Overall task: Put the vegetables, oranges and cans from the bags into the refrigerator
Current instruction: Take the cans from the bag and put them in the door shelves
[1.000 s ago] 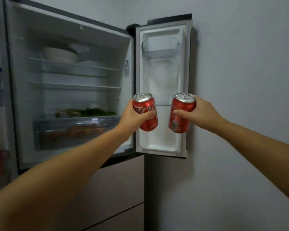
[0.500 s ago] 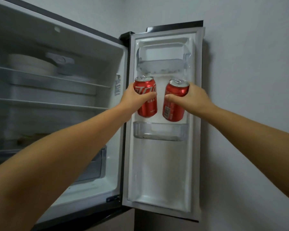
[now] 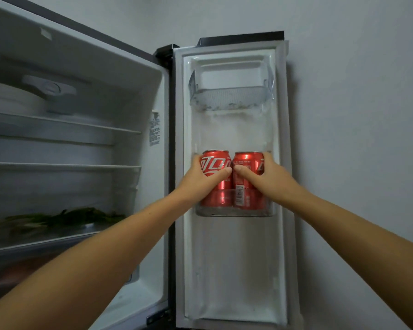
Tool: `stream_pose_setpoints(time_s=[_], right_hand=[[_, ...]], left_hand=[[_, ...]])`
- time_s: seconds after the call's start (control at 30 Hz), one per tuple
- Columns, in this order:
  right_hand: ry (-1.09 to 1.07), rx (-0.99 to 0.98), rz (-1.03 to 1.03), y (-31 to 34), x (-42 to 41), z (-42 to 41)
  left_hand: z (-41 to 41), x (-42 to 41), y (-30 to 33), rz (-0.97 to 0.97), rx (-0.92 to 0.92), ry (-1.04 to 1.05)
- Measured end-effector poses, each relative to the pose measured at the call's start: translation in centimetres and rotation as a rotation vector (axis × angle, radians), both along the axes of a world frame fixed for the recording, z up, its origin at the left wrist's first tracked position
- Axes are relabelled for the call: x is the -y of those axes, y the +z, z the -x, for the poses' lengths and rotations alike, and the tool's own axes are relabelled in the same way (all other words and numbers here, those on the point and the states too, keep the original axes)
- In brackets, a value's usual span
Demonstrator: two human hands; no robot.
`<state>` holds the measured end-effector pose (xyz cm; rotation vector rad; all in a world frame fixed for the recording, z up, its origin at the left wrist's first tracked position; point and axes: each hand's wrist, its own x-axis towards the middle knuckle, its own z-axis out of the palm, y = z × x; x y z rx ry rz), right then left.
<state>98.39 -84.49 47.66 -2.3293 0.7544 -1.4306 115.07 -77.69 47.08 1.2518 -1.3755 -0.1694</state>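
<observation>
Red cans are being held upright, side by side and touching, inside the clear middle door bin [image 3: 234,211] of the open refrigerator door [image 3: 233,270]. The left can [image 3: 216,163] is being gripped by the left hand [image 3: 200,177], the right can [image 3: 247,163] by the right hand [image 3: 268,178], fingers wrapped round each. Above the door bin, an upper clear bin [image 3: 229,98] is being left unoccupied. Left of it, leafy greens [image 3: 57,219] are lying on a shelf.

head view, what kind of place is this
Probably a home kitchen: an open refrigerator with leafy greens on a shelf, and hands setting two red cans into its door bin.
</observation>
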Motion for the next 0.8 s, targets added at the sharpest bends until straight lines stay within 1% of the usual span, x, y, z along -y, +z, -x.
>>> stream_pose_setpoints(time_s=[0.07,0.2,0.33,0.43,0.5,0.57,0.6,0.67,0.7,0.8], right_hand=[[0.016,0.005,-0.022,-0.6,-0.1,-0.1],[-0.001,-0.019,0.004,-1.3,-0.5,0.1],[-0.015,0.011,0.071,-2.5,-1.4,0.1],[0.017,0.064,0.086,-3.9,-1.5,0.4],[-0.077,0.096,0.162,-4.9,-1.3,1.0],[-0.178,0.130,0.276,-5.7,-1.9,1.6],[-0.194,0.142,0.348,-6.1,-2.6,1.7],[-0.173,0.141,0.504,-6.6,-4.2,1.5],[-0.135,0.127,0.548,-6.8,-5.1,1.2],[0.078,0.021,0.500,-7.7,-7.6,-0.3]], left_hand=[[0.0,0.1,-0.4,0.027,0.008,-0.010],[-0.1,0.3,-0.7,0.039,0.008,-0.026],[0.0,0.2,-1.9,0.107,0.008,-0.014],[-0.2,-0.1,-3.2,0.163,-0.005,0.006],[-0.1,-0.9,-4.2,0.186,-0.010,0.073],[-0.1,-2.2,-5.2,0.226,0.023,0.156],[0.0,-3.0,-5.8,0.241,0.046,0.181],[0.2,-4.9,-6.6,0.240,0.068,0.199],[0.2,-6.0,-7.0,0.236,0.065,0.207],[0.3,-10.4,-7.9,0.280,0.079,0.252]])
